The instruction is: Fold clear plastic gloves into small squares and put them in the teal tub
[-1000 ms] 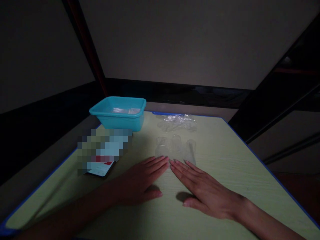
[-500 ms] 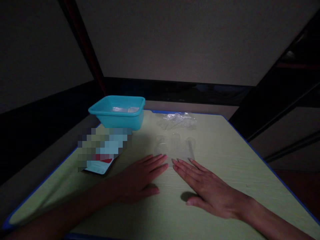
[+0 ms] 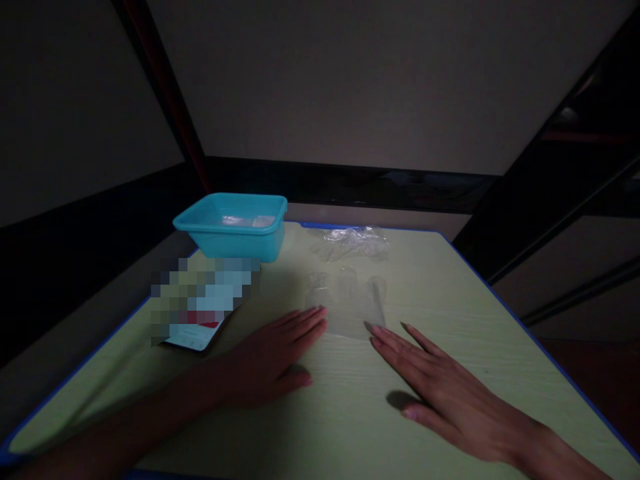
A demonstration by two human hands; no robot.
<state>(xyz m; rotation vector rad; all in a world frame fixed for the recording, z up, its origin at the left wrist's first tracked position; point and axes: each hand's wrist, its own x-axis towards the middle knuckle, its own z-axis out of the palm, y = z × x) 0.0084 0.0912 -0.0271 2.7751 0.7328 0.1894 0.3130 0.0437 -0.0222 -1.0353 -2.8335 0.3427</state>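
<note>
My left hand (image 3: 273,357) lies flat on the pale green table (image 3: 450,300), fingers stretched out and together, holding nothing. My right hand (image 3: 440,387) also rests flat with fingers spread, its fingertips at the near edge of a clear plastic glove (image 3: 350,300) laid out on the table. The left fingertips stop just short of that glove's left side. A second crumpled clear plastic glove (image 3: 353,241) lies farther back near the table's far edge.
A turquoise plastic tub (image 3: 231,227) stands at the back left with something pale inside. A flat packet (image 3: 200,303), partly blurred out, lies left of my left hand. The table has a blue rim (image 3: 500,297); dark frame bars rise behind.
My right hand has slid to the right and toward me, away from the left hand, uncovering the near edge of the flat glove. The left hand has barely moved.
</note>
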